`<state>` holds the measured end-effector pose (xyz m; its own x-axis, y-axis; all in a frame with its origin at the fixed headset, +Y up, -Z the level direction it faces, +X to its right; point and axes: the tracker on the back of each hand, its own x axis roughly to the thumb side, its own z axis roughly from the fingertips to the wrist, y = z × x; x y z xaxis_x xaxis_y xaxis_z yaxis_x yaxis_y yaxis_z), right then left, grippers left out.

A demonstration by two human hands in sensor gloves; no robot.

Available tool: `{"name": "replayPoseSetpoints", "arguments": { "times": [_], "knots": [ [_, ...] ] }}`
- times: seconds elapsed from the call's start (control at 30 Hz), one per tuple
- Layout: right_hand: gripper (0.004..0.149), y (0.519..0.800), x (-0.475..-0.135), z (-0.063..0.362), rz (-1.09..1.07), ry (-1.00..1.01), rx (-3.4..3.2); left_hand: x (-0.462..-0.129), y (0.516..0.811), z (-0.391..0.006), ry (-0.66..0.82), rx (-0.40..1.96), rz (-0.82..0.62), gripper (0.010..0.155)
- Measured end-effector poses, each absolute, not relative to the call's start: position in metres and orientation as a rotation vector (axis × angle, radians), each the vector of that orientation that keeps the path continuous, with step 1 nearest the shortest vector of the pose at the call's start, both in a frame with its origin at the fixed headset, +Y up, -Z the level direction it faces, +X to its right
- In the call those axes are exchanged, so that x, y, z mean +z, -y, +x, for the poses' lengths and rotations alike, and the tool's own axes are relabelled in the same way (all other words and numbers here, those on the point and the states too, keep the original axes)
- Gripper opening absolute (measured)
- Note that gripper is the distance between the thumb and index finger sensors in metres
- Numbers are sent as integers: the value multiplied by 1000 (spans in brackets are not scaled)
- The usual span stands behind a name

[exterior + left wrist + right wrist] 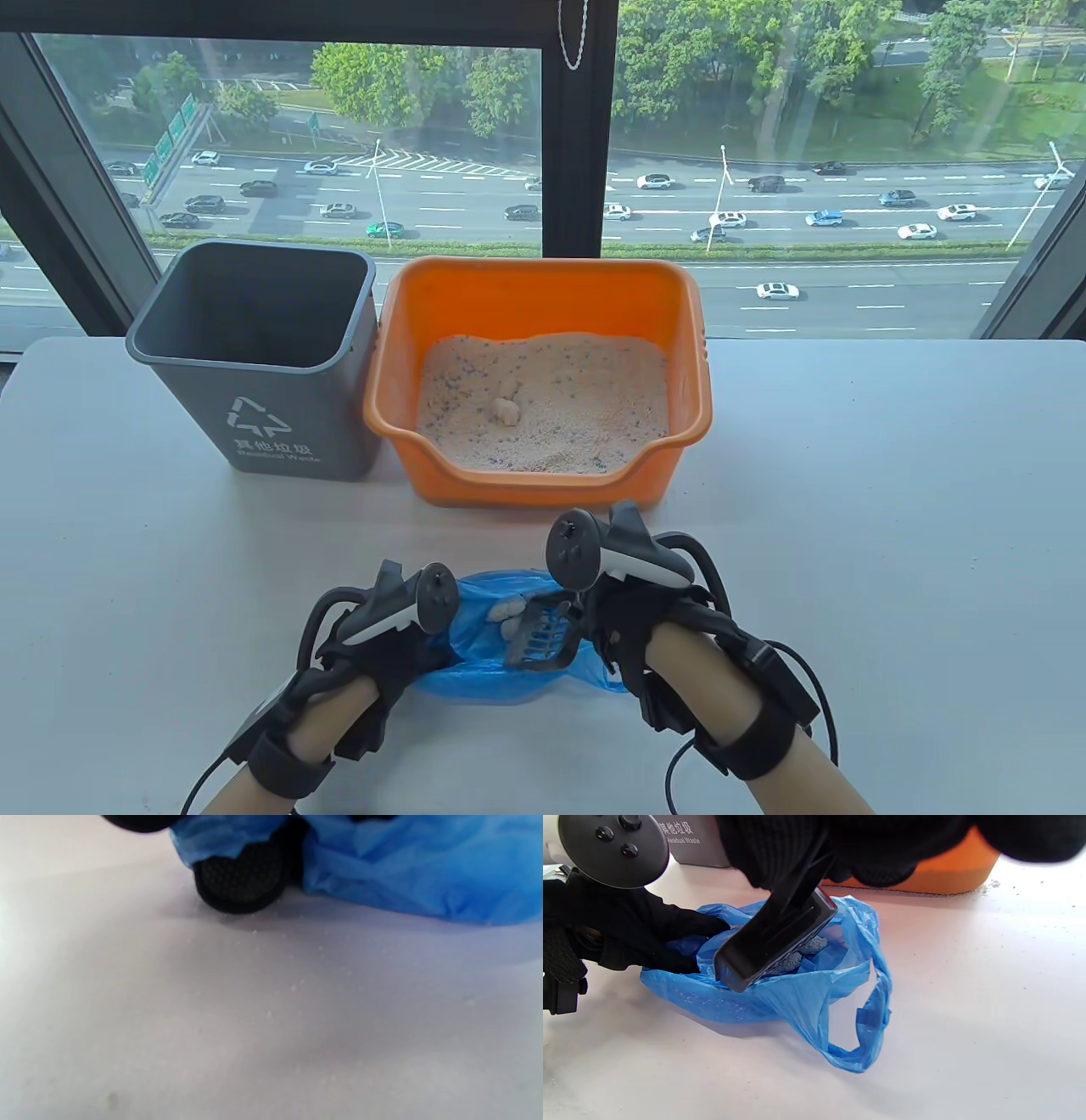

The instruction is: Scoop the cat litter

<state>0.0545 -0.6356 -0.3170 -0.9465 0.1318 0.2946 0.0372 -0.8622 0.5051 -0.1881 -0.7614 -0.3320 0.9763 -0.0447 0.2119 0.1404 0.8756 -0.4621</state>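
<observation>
Blue plastic bag [509, 658]: on table [848, 552], just in front of orange litter box [539, 382], mouth open, pale clumps [509, 613] inside. Left hand [386, 628]: fingers gripping bag's left edge. Right hand [632, 611]: fingers closed round handle of dark slotted scoop [539, 641], its head tilted into the bag. Grey bin [259, 356]: touching litter box's left side. Litter [543, 399]: in the box, two clumps on its surface

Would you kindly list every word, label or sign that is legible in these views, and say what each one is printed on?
"其他垃圾": white characters on the front of the grey bin, under a white recycling-triangle symbol.
"Residual Waste": smaller white line beneath them, clearest in the right wrist view.
Green road signs outside the window: too small to read.
Nothing else carries text.
</observation>
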Motion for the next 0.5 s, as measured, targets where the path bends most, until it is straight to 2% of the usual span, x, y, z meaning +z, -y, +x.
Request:
{"name": "replayPoseSetpoints", "arguments": {
  "times": [0.13, 0.23, 0.37, 0.5],
  "knots": [
    [55, 620, -314, 73, 470, -741, 2909, -332, 761, -188, 198, -97, -495, 70],
    [55, 602, -324, 82, 449, -618, 2832, -332, 761, -188, 198, -97, -495, 70],
    [55, 588, -351, 78, 392, -466, 2760, -332, 761, -188, 198, -97, -496, 70],
    [56, 596, -394, 57, 217, -318, 2770, -332, 761, -188, 197, -95, -498, 70]
  ]
}}
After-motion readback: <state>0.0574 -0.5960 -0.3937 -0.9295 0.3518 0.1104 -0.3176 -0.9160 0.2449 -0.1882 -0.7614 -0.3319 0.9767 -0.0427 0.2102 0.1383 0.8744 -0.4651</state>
